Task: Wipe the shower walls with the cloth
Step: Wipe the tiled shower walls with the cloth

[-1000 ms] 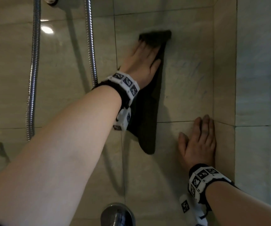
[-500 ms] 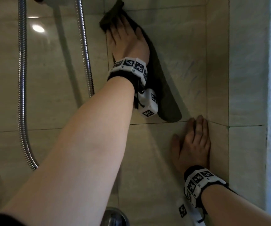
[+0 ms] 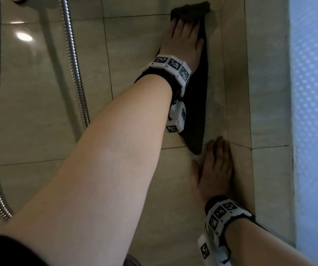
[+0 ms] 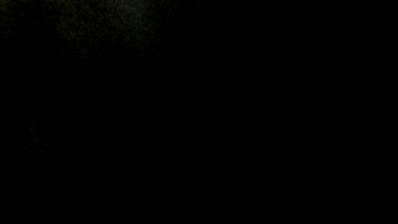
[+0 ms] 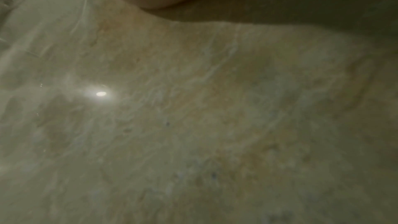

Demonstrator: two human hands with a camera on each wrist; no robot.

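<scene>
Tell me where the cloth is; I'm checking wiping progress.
In the head view, the cloth is under the left hand, against the wall by the right corner, above the right hand.

Location I log: a home bathroom shower stall. Evidence: glossy beige marble-look wall tiles (image 3: 39, 104), coiled chrome shower hose (image 3: 74, 60), frosted window pane (image 3: 311, 112).

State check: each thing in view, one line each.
cloth: dark, pressed to the tiled wall, lower end hanging
left hand: fingers spread flat on the cloth
right hand: flat on the wall by the corner, holding nothing
shower hose: hanging in a loop
</scene>
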